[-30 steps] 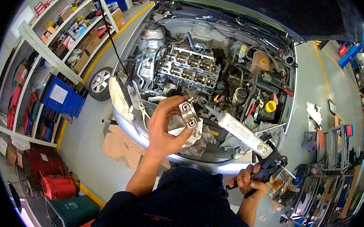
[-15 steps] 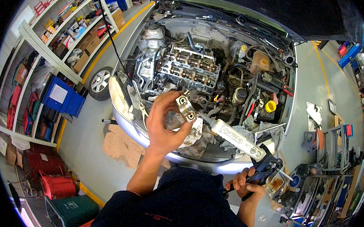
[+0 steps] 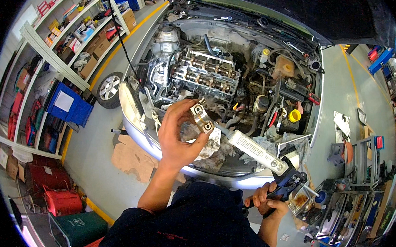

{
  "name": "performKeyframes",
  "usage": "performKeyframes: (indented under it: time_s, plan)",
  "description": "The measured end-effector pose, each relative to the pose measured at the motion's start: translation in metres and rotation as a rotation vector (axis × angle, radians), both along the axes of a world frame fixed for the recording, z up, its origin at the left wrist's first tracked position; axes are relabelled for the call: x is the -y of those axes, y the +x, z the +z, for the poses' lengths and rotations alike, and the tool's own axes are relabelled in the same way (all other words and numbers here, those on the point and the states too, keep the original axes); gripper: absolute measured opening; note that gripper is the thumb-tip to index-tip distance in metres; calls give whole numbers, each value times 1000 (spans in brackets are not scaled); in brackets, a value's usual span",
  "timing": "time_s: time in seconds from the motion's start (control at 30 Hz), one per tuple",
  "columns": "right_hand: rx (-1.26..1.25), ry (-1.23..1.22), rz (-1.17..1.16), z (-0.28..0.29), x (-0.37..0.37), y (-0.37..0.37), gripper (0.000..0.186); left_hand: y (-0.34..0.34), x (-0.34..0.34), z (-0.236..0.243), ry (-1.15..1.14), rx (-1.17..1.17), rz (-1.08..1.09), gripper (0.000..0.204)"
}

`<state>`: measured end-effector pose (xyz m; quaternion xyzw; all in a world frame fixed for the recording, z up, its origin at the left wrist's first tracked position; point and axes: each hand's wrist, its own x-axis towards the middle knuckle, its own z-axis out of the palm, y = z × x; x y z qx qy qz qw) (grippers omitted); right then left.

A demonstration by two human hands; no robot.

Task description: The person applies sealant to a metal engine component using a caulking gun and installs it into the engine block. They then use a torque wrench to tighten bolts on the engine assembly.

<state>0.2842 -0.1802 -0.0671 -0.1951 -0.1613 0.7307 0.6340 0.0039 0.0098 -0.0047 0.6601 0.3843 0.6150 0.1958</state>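
Note:
Between the thumb and fingers of my left hand is a metal bearing cap, with a curved inner face and bolt holes at its ends. My right hand is wrapped round the handle of a black caulking gun, low on the right. A white sealant cartridge sits in the gun, its tapered nozzle pointing up and left. The nozzle tip is right at the cap's edge; I cannot tell whether it touches. Beyond my hands lies the opened engine with its camshafts exposed.
The raised hood hangs over the bay's far side. Rags and a yellow cup lie along the bay's front right. A wheel and shelves stand left; a tool cart is at right.
The caulking gun has shifted slightly up and left, bringing its nozzle tip closer to the bearing cap. My left hand and the cap have barely moved.

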Motion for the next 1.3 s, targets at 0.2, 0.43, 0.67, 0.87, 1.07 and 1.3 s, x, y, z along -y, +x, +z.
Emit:
performKeyframes:
  time_s: [0.2,0.43,0.67,0.87,1.07,1.3]
  plan:
    - [-3,-9,-8,0,0,1,44,2,0,2,15,-15,20,64]
    - [-22,-1,-21,-3,1,1,42,-2,2,0,-56,-18,-45,70]
    - [-7,-5,-22,-2,0,2,42,-1,1,-1,-48,-12,-46,71]
    - [-1,-4,-21,0,0,2,42,-3,0,-3,-63,5,-56,71]
    - [-3,14,-9,1,-2,0,42,-5,0,-3,-68,-17,-29,71]
    - [-22,23,-6,-6,0,2,42,-1,-2,-2,-22,11,-1,66]
